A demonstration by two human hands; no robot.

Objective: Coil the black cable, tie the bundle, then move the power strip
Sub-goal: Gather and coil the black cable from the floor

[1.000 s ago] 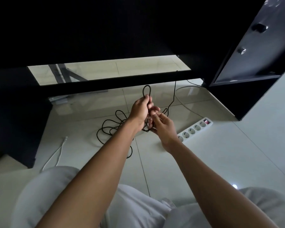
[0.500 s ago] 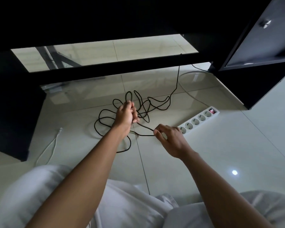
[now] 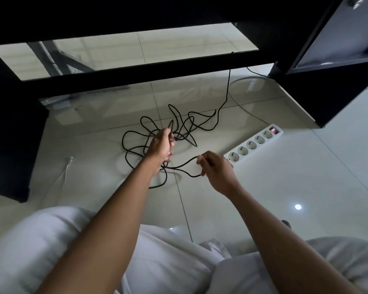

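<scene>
left hand point(image 3: 160, 145) grips loops of the black cable point(image 3: 136, 134); right hand point(image 3: 216, 167) pinches a strand of it, beside the white power strip point(image 3: 254, 144) on the tiled floor point(image 3: 285, 187).

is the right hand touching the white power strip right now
Cannot tell. In the head view the right hand, pinching the black cable, overlaps the near end of the power strip, so no gap or contact shows.

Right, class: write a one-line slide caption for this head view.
Left hand and right hand draw out a black cable beside a white power strip.
</scene>
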